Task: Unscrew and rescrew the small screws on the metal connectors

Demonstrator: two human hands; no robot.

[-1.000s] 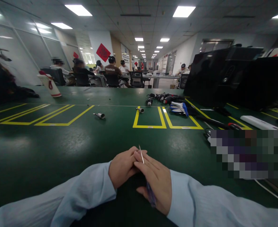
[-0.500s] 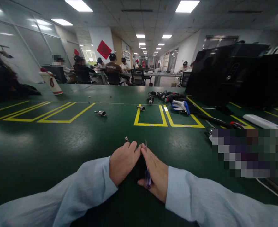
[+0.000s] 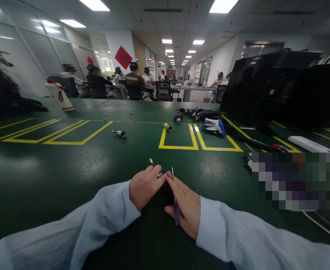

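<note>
My left hand [image 3: 145, 187] is closed around a small metal socket bit [image 3: 151, 161], whose shiny end pokes out beyond the fingers; the rest is mostly hidden. In my right hand [image 3: 185, 204] lies a slim screwdriver, its purple handle [image 3: 176, 214] by the palm and thumb and its thin blade [image 3: 172, 171] pointing up and away. The fingertips of both hands meet or nearly meet above the green table [image 3: 103, 202]. Farther off, a metal socket piece with a thin shank [image 3: 121, 134] lies on its side, and a similar piece [image 3: 168, 128] rests by a yellow tape outline.
Yellow tape outlines [image 3: 179, 148] mark the table. Corded tools [image 3: 195, 113] and a blue-and-white glove [image 3: 214, 126] lie at the back right, near a large black case [image 3: 268, 86]. A white cup [image 3: 60, 96] stands back left. People [image 3: 135, 78] sit at far tables.
My left hand has shifted slightly, with a bit more metal showing between its fingers. In my right hand the screwdriver has tilted a little, its tip moving left.
</note>
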